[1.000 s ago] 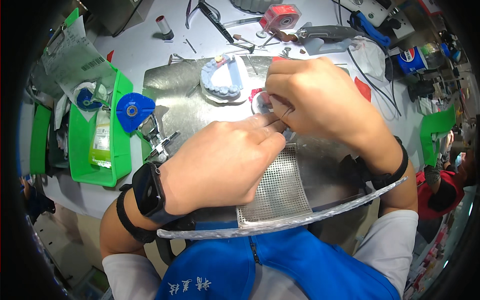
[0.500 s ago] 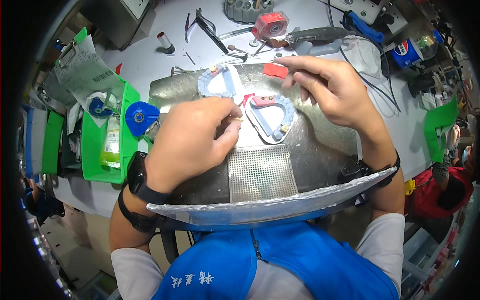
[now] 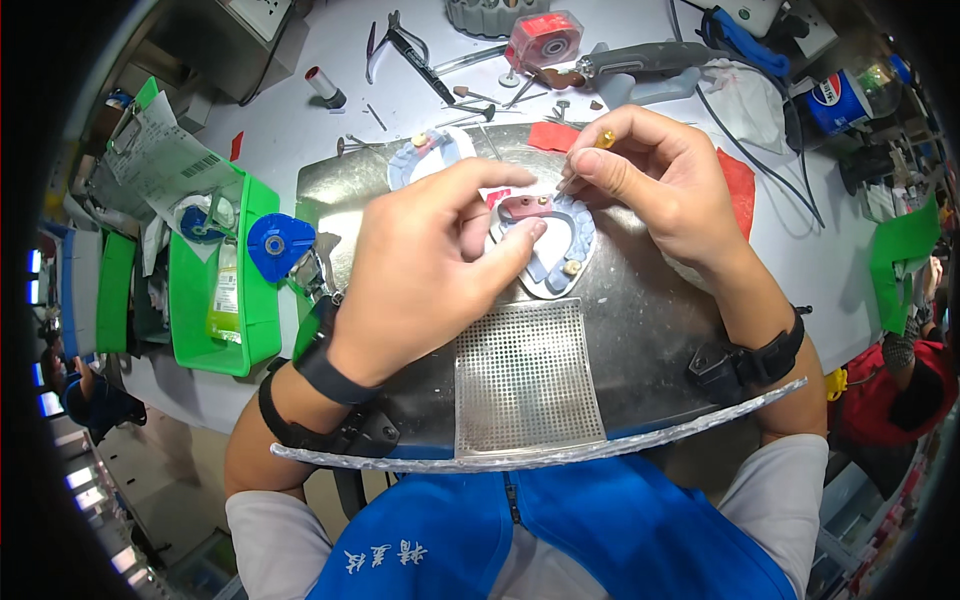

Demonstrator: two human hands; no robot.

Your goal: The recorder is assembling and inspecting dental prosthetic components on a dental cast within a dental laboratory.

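My right hand (image 3: 655, 185) pinches a small brass-ended hand driver (image 3: 605, 139) between thumb and fingers. Its thin shaft points down beside the far edge of a dental model (image 3: 582, 232). That horseshoe-shaped model has grey teeth, a pink gum section with metal-lined holes and one cream tooth at its near end. My left hand (image 3: 420, 240) reaches over the model's left side, thumb and index finger spread around the pink section. Whether the thumb touches the model I cannot tell. A second dental model (image 3: 425, 155) lies behind my left hand, partly covered by it.
Under the models is a metal work plate with a perforated panel (image 3: 525, 380). A green bin (image 3: 225, 355) and blue tape dispenser (image 3: 280, 245) stand at left. Pliers (image 3: 420, 65), burs, a red articulating-paper box (image 3: 545, 40) and a grey handpiece (image 3: 640, 58) lie at the back.
My left hand has moved right to the model, and its pinch on a small pale piece has opened. My right hand has drawn back from the loose tools and now holds the driver.
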